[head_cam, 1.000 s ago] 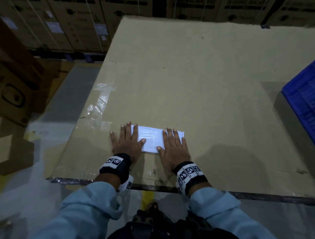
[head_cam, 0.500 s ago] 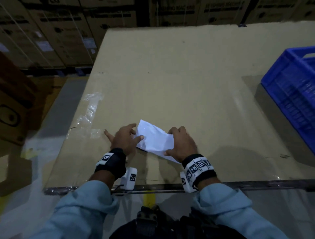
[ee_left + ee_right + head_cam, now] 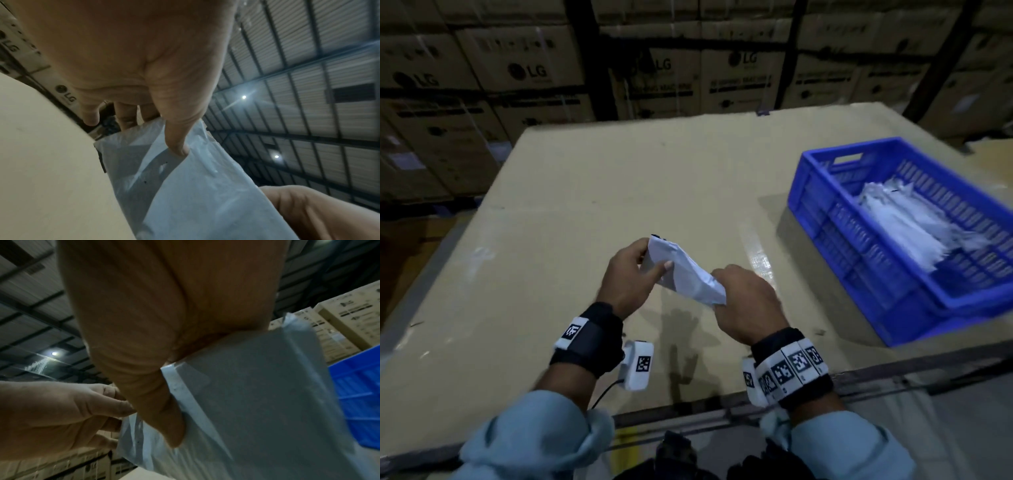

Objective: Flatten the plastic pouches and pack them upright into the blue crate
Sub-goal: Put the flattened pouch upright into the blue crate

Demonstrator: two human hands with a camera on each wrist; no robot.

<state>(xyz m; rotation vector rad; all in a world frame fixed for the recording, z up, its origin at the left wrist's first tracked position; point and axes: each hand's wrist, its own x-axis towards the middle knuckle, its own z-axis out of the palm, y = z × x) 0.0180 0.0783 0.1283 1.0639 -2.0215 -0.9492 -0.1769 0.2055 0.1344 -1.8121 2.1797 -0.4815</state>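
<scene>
From the head view, a white plastic pouch (image 3: 685, 274) was held in the air above the cardboard-topped bench (image 3: 619, 178), clear of its surface. The left hand (image 3: 628, 277) pinched the pouch's far upper end between thumb and fingers, while the right hand (image 3: 748, 305) gripped its near lower end, so the pouch slanted down towards the right. The blue crate (image 3: 859, 246) stood on the bench well off to the right, with a row of white pouches (image 3: 914, 229) already standing on edge inside it. Stacked cardboard cartons (image 3: 524, 72) rose behind the bench.

In the left wrist view, the left hand's (image 3: 127, 53) thumb pressed on the pouch's (image 3: 195, 194) top face with the fingers curled behind it, and part of the right hand (image 3: 320, 212) showed at the lower corner.

In the right wrist view, the right hand (image 3: 164, 313) clasped the pouch (image 3: 257, 394), thumb laid along its edge. The left hand (image 3: 59, 417) held the far end, and a corner of the crate (image 3: 357, 394) showed at the right.
</scene>
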